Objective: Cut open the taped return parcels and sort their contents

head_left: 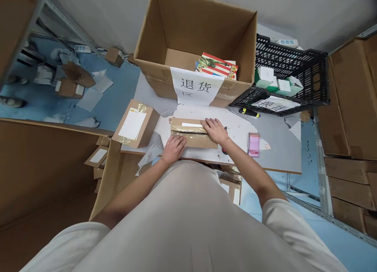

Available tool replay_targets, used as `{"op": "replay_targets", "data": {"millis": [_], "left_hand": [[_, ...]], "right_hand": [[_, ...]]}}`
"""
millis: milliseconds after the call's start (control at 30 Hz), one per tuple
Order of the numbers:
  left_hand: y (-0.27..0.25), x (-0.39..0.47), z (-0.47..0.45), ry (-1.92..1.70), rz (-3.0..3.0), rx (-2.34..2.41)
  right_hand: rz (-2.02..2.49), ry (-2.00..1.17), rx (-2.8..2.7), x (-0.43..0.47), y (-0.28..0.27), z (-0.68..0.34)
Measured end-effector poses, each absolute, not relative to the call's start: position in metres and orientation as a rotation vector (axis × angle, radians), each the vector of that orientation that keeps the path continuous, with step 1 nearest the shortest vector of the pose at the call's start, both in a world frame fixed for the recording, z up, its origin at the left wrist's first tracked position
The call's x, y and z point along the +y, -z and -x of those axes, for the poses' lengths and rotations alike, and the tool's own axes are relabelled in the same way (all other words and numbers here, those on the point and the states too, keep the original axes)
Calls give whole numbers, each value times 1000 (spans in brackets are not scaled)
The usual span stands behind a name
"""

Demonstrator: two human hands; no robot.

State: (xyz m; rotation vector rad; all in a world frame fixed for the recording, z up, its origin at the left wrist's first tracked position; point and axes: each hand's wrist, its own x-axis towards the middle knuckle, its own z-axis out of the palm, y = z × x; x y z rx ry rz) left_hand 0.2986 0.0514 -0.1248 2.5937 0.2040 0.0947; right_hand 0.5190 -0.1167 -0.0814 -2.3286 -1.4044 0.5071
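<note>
A brown cardboard box (194,140) with shiny tape lies on the white-topped table in front of me. A dark slit runs lengthwise between its top flaps, and a white label strip shows on the far flap. My left hand (175,147) grips its near left corner with the fingers bent over the top. At the right end, my right hand (216,130) holds the box, fingers laid over the far flap. A red and black cutter (225,143) lies just right of the box, partly hidden by my right forearm. The contents of the box are hidden.
Behind stands a large open carton (159,81) with colourful printed packs (218,65) inside. Right of it, a black plastic crate (319,83) holds small white-green boxes. A taped, labelled box (149,126) sits left. A yellow-black cutter (249,113) and a blurred pink item (253,145) lie right.
</note>
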Motion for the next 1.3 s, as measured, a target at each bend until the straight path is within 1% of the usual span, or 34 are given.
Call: {"op": "replay_targets", "data": {"millis": [100, 167, 267, 333, 367, 400, 467, 533, 633, 733, 800, 933, 1000, 1067, 1167, 1300], "left_hand": [[124, 50, -295, -109, -2580, 196], [122, 49, -293, -117, -2586, 180], [115, 55, -296, -127, -2583, 158], [107, 68, -303, -135, -2586, 207], [104, 77, -307, -130, -2591, 240], [100, 87, -311, -108, -2595, 255], [95, 111, -319, -8, -2583, 181], [92, 134, -325, 129, -2524, 9], [89, 158, -328, 258, -2395, -139], [86, 167, -328, 269, -2316, -173], [84, 167, -328, 268, -2324, -206], [93, 169, -328, 256, -2408, -306], [101, 171, -330, 233, -2417, -320], [106, 173, -334, 206, -2415, -309], [104, 177, -339, 202, -2447, -299], [78, 176, -341, 352, -2595, -358]], "right_hand": [[2427, -608, -1246, -108, 78, -539], [2461, -569, -1006, -103, 77, -554], [2477, -274, -759, -97, 76, -561], [2497, -70, -897, -96, 74, -551], [2488, -35, -1075, -98, 71, -542], [2459, -58, -1287, -101, 68, -532], [2377, -223, -1661, -111, 60, -508], [2383, -370, -1817, -124, 52, -484], [2524, -427, -1718, -142, 46, -453], [2566, -394, -1542, -148, 49, -437], [2582, -400, -1499, -143, 51, -439], [2683, -553, -1508, -124, 50, -456], [2744, -508, -1518, -124, 50, -454], [2804, -376, -1516, -134, 54, -439], [2779, -235, -1541, -161, 67, -403], [2641, -324, -1544, -179, 69, -382]]}}
